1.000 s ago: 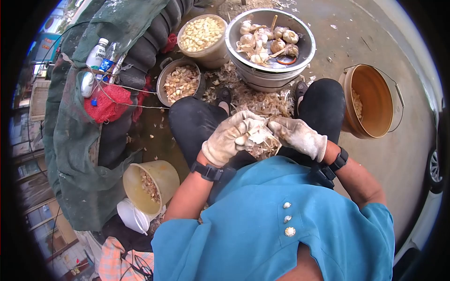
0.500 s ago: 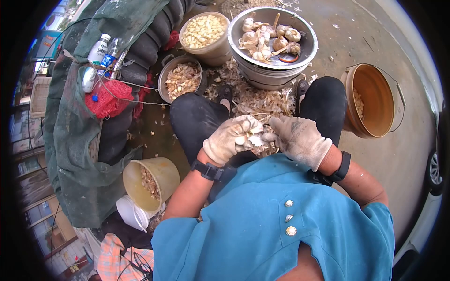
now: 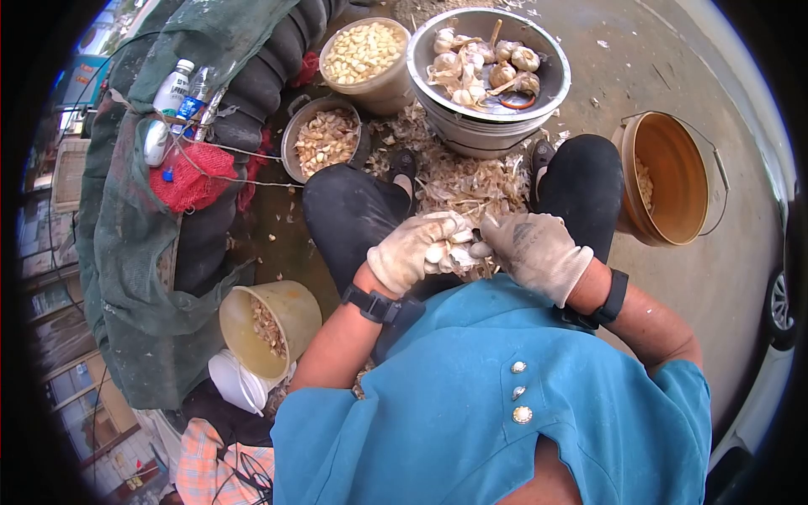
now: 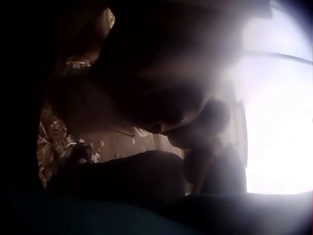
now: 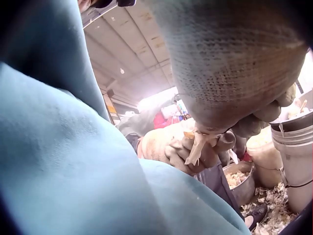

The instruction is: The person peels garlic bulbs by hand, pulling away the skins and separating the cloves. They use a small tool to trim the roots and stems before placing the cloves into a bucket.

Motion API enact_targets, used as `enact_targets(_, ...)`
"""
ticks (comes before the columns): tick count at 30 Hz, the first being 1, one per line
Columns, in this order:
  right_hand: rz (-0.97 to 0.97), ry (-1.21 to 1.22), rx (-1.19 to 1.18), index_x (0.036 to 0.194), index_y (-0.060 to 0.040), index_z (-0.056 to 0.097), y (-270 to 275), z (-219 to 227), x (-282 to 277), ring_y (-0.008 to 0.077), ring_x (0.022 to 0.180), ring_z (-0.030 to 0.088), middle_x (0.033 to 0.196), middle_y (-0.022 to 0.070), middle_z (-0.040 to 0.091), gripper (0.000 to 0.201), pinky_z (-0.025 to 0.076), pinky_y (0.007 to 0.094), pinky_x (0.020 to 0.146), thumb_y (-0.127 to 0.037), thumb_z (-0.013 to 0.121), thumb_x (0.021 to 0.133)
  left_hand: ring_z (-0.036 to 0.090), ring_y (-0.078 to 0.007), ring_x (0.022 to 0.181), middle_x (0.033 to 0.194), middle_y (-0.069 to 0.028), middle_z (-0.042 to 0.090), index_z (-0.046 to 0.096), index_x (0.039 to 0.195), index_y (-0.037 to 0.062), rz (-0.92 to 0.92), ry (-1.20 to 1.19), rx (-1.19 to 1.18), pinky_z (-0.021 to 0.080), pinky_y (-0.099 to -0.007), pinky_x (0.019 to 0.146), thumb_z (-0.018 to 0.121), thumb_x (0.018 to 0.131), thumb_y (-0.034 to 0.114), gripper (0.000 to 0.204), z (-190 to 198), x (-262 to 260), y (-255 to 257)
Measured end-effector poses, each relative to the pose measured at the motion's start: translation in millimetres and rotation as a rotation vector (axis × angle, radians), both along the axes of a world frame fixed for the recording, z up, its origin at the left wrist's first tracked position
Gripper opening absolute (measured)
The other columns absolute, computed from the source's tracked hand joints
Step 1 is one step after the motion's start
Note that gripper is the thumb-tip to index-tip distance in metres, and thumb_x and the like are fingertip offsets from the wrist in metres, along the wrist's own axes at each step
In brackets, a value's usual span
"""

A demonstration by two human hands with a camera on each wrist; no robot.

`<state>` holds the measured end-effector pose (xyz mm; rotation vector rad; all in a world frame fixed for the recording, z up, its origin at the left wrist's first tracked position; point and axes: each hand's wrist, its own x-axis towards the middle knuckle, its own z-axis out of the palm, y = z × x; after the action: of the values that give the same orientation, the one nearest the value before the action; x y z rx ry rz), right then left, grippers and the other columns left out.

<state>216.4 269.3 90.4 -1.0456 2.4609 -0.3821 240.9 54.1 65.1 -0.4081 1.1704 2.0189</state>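
In the head view both hands wear off-white work gloves with dirty grey fingertips and meet between the knees. My left hand (image 3: 416, 251) grips a partly opened garlic bulb (image 3: 453, 254), its white cloves and loose skin showing past the fingers. From the other side my right hand (image 3: 537, 252) pinches at the same bulb, its back turned to the camera and most fingers hidden. A pale strip of garlic skin (image 5: 196, 148) hangs between the hands in the right wrist view. Dark blur fills most of the left wrist view.
Ahead stands a metal basin (image 3: 539, 84) of whole bulbs on stacked buckets. Left of it are a tub of peeled cloves (image 3: 364, 55) and a pot of cloves (image 3: 324, 143). A brown bucket (image 3: 669, 181) stands right, a tilted yellowish bucket (image 3: 295, 316) left. Skins (image 3: 471, 181) litter the ground.
My right hand has rolled inward and moved closer to the left over the garlic, showing more of its back. The left hand stays nearly in place, and more white cloves show in it.
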Motion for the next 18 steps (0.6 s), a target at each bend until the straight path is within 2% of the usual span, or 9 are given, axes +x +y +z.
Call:
enact_targets(4, 0.035, -0.04, 0.047, 0.104, -0.005, 0.056, -1.0, 4.3, 1.4, 0.0336, 0.087, 0.068, 0.089, 0.0151, 0.067, 0.022, 0.053, 0.0445, 0.068, -0.017, 0.054, 0.086, 0.054, -0.0035, 0.068, 0.088, 0.0011, 0.059, 0.062, 0.108, 0.0001, -0.063, 0.126, 0.073, 0.042, -0.0167, 0.052, 0.06, 0.096, 0.027, 0.029, -22.6, 3.9, -7.0)
enact_targets(6, 0.048, -0.064, 0.045, 0.104, -0.0055, 0.056, -1.6, 3.1, 1.8, 0.0339, 0.087, 0.068, 0.089, 0.015, 0.067, 0.021, 0.053, 0.045, 0.069, -0.017, 0.054, 0.086, 0.054, -0.0034, 0.068, 0.088, 0.001, 0.059, 0.062, 0.106, 0.0, -0.172, 0.389, -0.009, 0.042, -0.0158, 0.052, 0.059, 0.096, 0.028, 0.03, -25.6, 1.7, -8.9)
enact_targets(9, 0.055, -0.099, 0.037, 0.097, -0.0062, 0.052, 2.4, -4.3, 3.1, 0.0356, 0.081, 0.065, 0.082, 0.0138, 0.064, 0.017, 0.051, 0.0466, 0.066, -0.016, 0.055, 0.085, 0.054, -0.0036, 0.069, 0.087, 0.0012, 0.059, 0.062, 0.105, 0.0003, -0.276, 0.487, -0.088, 0.042, -0.0145, 0.053, 0.058, 0.097, 0.032, 0.033, -46.5, 1.7, -13.2)
enact_targets(10, 0.071, -0.115, -0.024, 0.096, -0.0066, 0.052, 5.2, -8.6, 3.6, 0.0358, 0.08, 0.065, 0.081, 0.014, 0.064, 0.016, 0.051, 0.0462, 0.067, -0.019, 0.055, 0.086, 0.054, -0.0036, 0.069, 0.087, 0.0012, 0.059, 0.062, 0.105, 0.0003, -0.278, 0.485, -0.086, 0.042, -0.0145, 0.053, 0.058, 0.097, 0.032, 0.033, -43.6, 1.7, -13.2)
enact_targets(12, 0.086, -0.133, -0.085, 0.096, -0.0069, 0.053, 6.4, -11.8, 4.0, 0.0361, 0.08, 0.065, 0.081, 0.0142, 0.064, 0.016, 0.051, 0.0457, 0.068, -0.021, 0.054, 0.088, 0.053, -0.0027, 0.069, 0.086, 0.0014, 0.059, 0.062, 0.102, 0.0014, -0.308, 0.248, -0.024, 0.042, -0.014, 0.052, 0.059, 0.096, 0.036, 0.035, -35.5, 1.8, -15.2)
enact_targets(14, 0.073, -0.21, -0.045, 0.111, -0.0103, 0.057, 5.9, -12.2, 3.6, 0.0373, 0.083, 0.066, 0.086, 0.0166, 0.067, 0.025, 0.052, 0.0454, 0.07, -0.019, 0.051, 0.088, 0.053, -0.0038, 0.07, 0.086, 0.0015, 0.059, 0.061, 0.102, 0.0014, -0.328, 0.239, -0.037, 0.043, -0.0149, 0.054, 0.06, 0.095, 0.036, 0.035, -32.8, 1.3, -15.9)
enact_targets(15, 0.07, -0.212, -0.045, 0.111, -0.0103, 0.057, 6.6, -14.6, 4.3, 0.0373, 0.083, 0.066, 0.086, 0.0166, 0.067, 0.025, 0.052, 0.0454, 0.07, -0.019, 0.051, 0.088, 0.054, -0.0049, 0.071, 0.085, 0.0015, 0.059, 0.061, 0.102, 0.0015, -0.348, 0.233, -0.05, 0.045, -0.0158, 0.056, 0.06, 0.094, 0.036, 0.036, -32.7, 0.7, -15.7)
enact_targets(17, 0.058, -0.209, -0.053, 0.094, -0.0085, 0.053, 7.1, -19.9, 5.8, 0.0365, 0.079, 0.065, 0.078, 0.0144, 0.062, 0.019, 0.05, 0.0456, 0.068, -0.027, 0.054, 0.093, 0.055, -0.007, 0.072, 0.085, 0.0011, 0.059, 0.061, 0.102, 0.0005, -0.377, 0.301, -0.069, 0.046, -0.018, 0.059, 0.061, 0.094, 0.036, 0.036, -36.3, -0.3, -15.2)
enact_targets(18, 0.057, -0.209, -0.052, 0.094, -0.0085, 0.053, 8.2, -19.6, 4.8, 0.0365, 0.079, 0.065, 0.078, 0.0144, 0.062, 0.019, 0.05, 0.0456, 0.068, -0.027, 0.054, 0.093, 0.055, -0.0092, 0.074, 0.085, 0.0007, 0.059, 0.06, 0.103, -0.0006, -0.404, 0.37, -0.088, 0.048, -0.0202, 0.062, 0.061, 0.093, 0.035, 0.037, -37.5, -0.9, -14.8)
